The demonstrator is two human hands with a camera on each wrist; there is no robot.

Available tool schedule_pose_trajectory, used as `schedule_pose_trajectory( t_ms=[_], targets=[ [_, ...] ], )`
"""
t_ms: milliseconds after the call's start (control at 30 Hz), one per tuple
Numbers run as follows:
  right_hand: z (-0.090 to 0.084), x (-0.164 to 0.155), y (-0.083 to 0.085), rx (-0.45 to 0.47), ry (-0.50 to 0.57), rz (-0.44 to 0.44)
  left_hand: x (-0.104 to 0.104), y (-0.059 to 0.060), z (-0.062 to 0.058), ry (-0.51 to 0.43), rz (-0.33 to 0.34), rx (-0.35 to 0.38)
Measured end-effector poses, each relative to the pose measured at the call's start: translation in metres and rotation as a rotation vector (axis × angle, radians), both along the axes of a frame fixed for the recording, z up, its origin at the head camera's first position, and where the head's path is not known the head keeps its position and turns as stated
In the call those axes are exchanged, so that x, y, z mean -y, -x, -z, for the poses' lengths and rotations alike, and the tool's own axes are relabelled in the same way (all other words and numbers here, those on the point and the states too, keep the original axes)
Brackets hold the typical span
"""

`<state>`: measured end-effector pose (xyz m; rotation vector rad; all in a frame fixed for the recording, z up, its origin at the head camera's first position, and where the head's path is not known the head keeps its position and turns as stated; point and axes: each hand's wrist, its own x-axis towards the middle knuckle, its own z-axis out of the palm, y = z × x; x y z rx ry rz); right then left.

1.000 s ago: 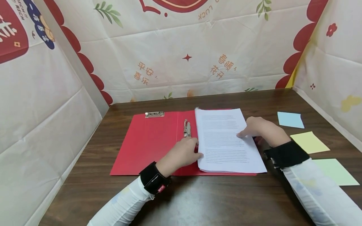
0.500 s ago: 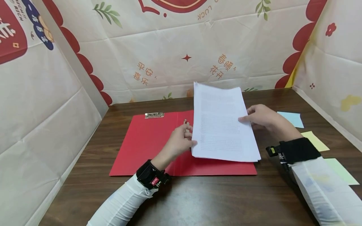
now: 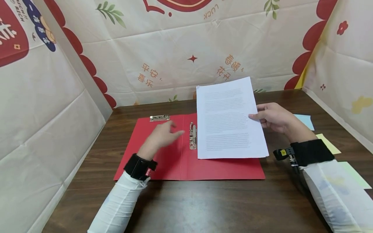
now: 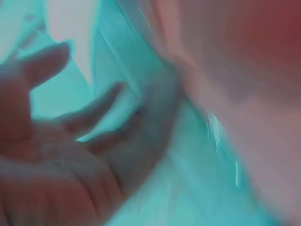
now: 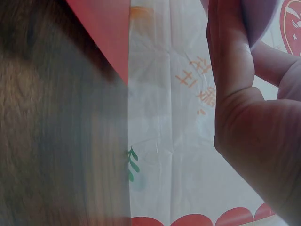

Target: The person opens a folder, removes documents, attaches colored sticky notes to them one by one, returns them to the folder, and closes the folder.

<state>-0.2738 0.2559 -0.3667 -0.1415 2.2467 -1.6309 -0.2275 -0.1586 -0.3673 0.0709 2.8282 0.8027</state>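
Right hand [image 3: 275,119] pinches the printed paper stack [image 3: 228,119] by its right edge, tilted above the open red folder [image 3: 163,152] — left hand [image 3: 161,136] hovers over the folder's left flap, fingers loosely spread.

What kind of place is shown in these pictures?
Probably a desk set up for paperwork: a wooden table screened by printed cloth walls, with an open red folder, a paper stack and coloured notes.

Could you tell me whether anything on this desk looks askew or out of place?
Nothing stands out. The right hand holds the paper stack tilted above the open red folder; the sticky notes lie loosely spread.
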Motion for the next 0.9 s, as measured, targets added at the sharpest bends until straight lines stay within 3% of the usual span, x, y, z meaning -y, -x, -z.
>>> schedule_pose_trajectory(
  t_ms=[67,100,167,267,333,500,633,767,900],
  targets=[
    [-0.002,-0.002,0.001,0.007,0.009,-0.007,0.023,0.003,-0.004,0.289,-0.073,-0.003],
    [-0.002,-0.003,0.002,0.011,0.012,-0.009,0.035,0.003,-0.006,0.382,-0.118,0.024],
    [-0.004,-0.004,0.003,0.016,0.021,-0.022,0.057,0.003,-0.008,0.474,-0.191,0.129],
    [-0.006,-0.003,0.003,0.021,0.033,-0.023,0.083,0.004,-0.009,0.455,-0.285,0.289],
    [-0.008,-0.003,0.003,0.025,0.039,-0.021,0.094,0.005,-0.007,0.418,-0.311,0.351],
    [-0.010,-0.002,0.003,0.027,0.048,-0.031,0.110,0.007,-0.001,0.341,-0.326,0.386],
    [-0.009,-0.003,0.002,0.021,0.055,-0.054,0.120,0.009,0.002,0.271,-0.374,0.396],
    [-0.007,-0.005,-0.001,0.035,0.061,-0.074,0.132,0.012,0.002,0.272,-0.377,0.349],
    [-0.010,-0.007,-0.004,0.027,0.063,-0.076,0.151,0.017,-0.014,0.400,-0.373,0.145]
  ],
)
